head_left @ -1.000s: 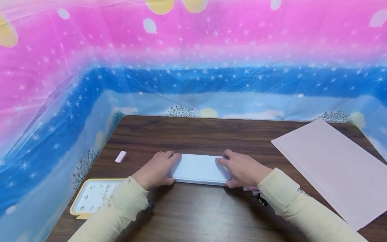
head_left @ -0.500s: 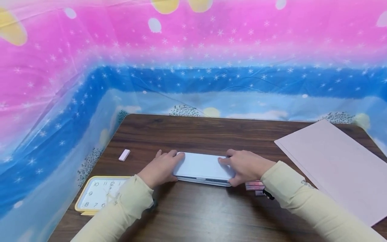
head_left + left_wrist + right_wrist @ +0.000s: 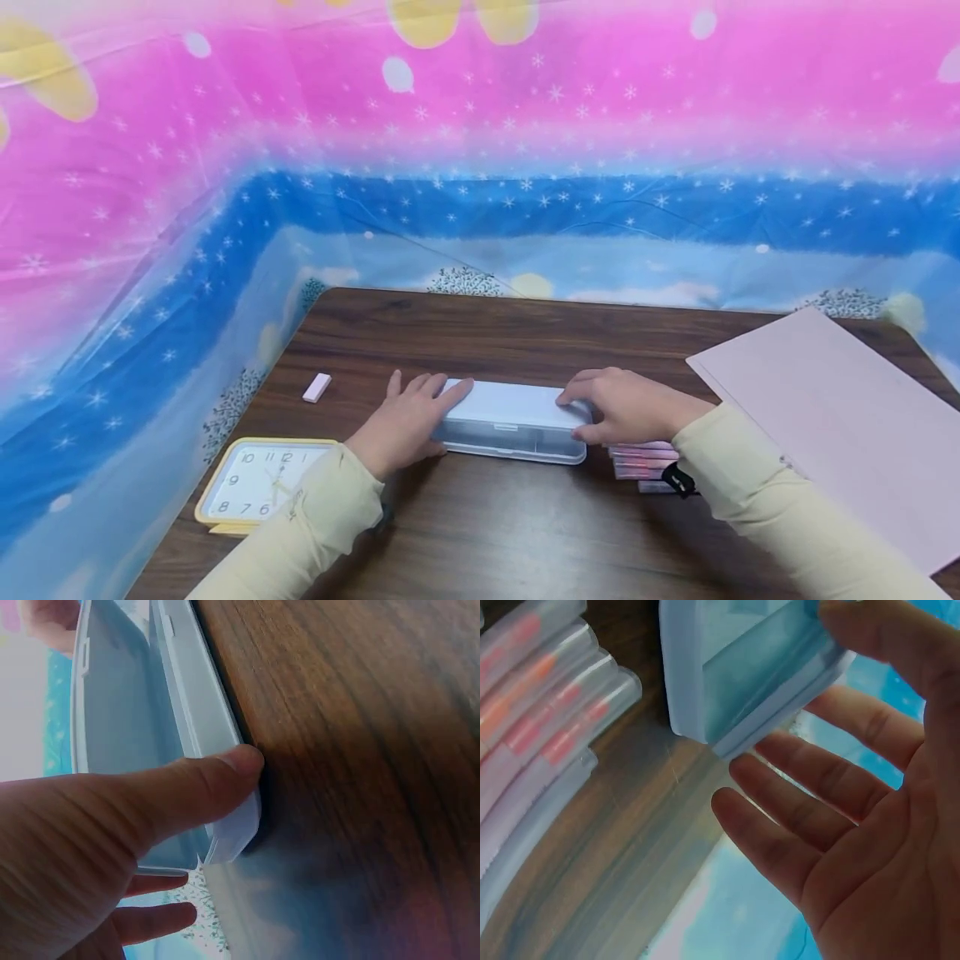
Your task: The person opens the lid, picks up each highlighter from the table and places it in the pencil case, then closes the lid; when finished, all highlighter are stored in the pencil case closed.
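A white pencil case [image 3: 517,404] with a clear front lies on the table between both hands, its lid raised at the front. My left hand [image 3: 401,425] holds its left end; in the left wrist view the thumb [image 3: 217,784] presses the front corner of the base [image 3: 199,690]. At the right end, my right hand [image 3: 637,404] pinches the lid between thumb and index finger. The other right fingers [image 3: 787,795] are spread apart in the right wrist view. Inside the case I see a pale compartment; the rest is hidden.
Several pens with pink and orange parts [image 3: 562,727] lie beside the case's right end, partly under the right wrist. A yellow-framed clock [image 3: 247,479] lies at the left, below a small pink eraser-like block [image 3: 317,387]. A large pale pink board [image 3: 832,425] covers the right side.
The front of the lid has lifted from the base, baring the gap beneath. My right hand has risen with the lid, while the left stays at the left end.
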Tool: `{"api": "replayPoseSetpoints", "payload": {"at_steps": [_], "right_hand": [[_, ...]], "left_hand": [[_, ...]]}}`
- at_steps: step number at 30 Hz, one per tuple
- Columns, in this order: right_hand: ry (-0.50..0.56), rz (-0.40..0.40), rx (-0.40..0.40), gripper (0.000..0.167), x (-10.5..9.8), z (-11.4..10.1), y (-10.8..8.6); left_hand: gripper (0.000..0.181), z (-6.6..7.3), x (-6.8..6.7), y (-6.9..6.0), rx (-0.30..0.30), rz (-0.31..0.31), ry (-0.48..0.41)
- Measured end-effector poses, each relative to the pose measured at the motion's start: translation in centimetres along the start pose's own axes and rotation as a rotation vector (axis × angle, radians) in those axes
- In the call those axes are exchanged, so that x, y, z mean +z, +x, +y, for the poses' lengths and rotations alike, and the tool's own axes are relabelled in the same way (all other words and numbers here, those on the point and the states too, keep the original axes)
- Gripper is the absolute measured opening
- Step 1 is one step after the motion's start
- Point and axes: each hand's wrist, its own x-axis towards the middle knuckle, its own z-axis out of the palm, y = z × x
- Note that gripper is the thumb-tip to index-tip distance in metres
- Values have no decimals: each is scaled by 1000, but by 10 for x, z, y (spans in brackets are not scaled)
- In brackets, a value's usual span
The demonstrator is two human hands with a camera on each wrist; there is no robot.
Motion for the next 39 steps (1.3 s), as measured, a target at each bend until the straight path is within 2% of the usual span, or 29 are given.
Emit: {"api": "replayPoseSetpoints", "payload": {"at_steps": [6,10,14,18,23,31,36,39], "right_hand": [[69,2,0,37,-8,7,-1],[150,33,50,34,-14,14,-1],[213,93,108,34,-16,24,2],[255,120,156,36,-14,32,8],[275,111,205,38,-15,40,16],[266,80,221,42,-21,46,23],[284,69,230,44,-22,48,24],[290,71,230,44,-21,49,24]], "left_hand": [[101,0,-9,-3,-31,49,6],[118,-1,-15,-5,-57,85,46],[128,-1,-15,-5,-71,92,68],[127,-2,-11,-4,-58,96,73],[127,-3,-10,-4,-47,107,88],[128,-3,-11,-2,-55,73,83],[125,-5,-11,-2,-58,39,50],[124,-8,-10,-1,-65,19,-2]]}}
